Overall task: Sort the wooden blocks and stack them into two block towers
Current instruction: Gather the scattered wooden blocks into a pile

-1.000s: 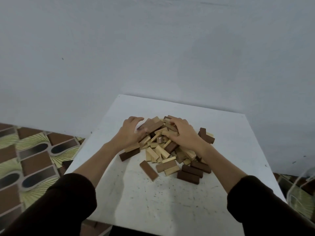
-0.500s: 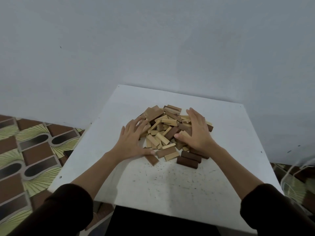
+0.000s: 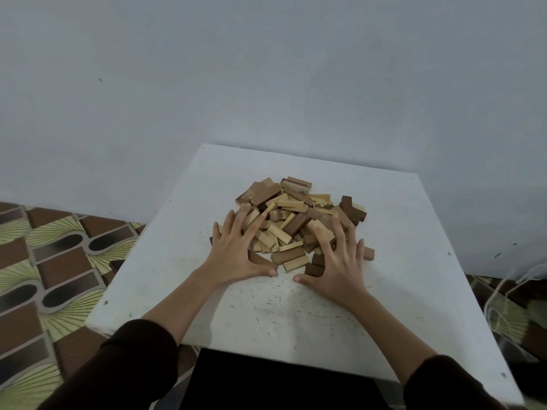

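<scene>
Both hands are being drawn back to the near rim of the heap of wooden blocks [image 3: 299,220], whereas half a second ago they were being laid higher on it. Left hand [image 3: 236,250] and right hand [image 3: 340,261] are being held flat with fingers spread wide, nothing being gripped, apparently so that light and dark pieces are being raked apart. Bare surface of the white table [image 3: 414,291] is being left open on each side for two towers, and its edges are being kept well away from the heap.
</scene>
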`<action>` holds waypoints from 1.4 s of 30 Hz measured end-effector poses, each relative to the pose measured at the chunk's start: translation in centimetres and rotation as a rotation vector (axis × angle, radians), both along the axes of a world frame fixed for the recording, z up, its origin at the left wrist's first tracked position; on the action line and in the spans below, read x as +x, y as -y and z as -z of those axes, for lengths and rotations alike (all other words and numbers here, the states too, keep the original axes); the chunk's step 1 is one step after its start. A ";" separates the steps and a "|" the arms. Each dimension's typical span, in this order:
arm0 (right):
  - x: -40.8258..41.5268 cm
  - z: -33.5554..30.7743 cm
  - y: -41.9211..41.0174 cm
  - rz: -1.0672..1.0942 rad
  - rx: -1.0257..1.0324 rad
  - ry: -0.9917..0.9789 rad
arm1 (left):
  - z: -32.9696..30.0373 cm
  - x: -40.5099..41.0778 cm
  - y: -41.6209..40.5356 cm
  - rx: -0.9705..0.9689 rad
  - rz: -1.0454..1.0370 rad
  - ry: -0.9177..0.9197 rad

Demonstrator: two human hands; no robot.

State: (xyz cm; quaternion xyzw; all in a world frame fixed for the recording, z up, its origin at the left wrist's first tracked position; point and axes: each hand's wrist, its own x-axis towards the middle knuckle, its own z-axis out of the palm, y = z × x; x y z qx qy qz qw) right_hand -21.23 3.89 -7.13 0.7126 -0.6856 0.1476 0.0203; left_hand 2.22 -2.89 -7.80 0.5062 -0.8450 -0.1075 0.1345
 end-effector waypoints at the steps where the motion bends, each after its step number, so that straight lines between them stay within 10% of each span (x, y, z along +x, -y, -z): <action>1: 0.1 0.2 0.1 0.008 -0.002 -0.022 | 0.1 -0.1 0.1 -0.009 -0.006 0.014; 42: -1.8 0.7 7.9 0.053 0.009 -0.078 | 0.7 -3.0 7.9 -0.134 0.058 0.206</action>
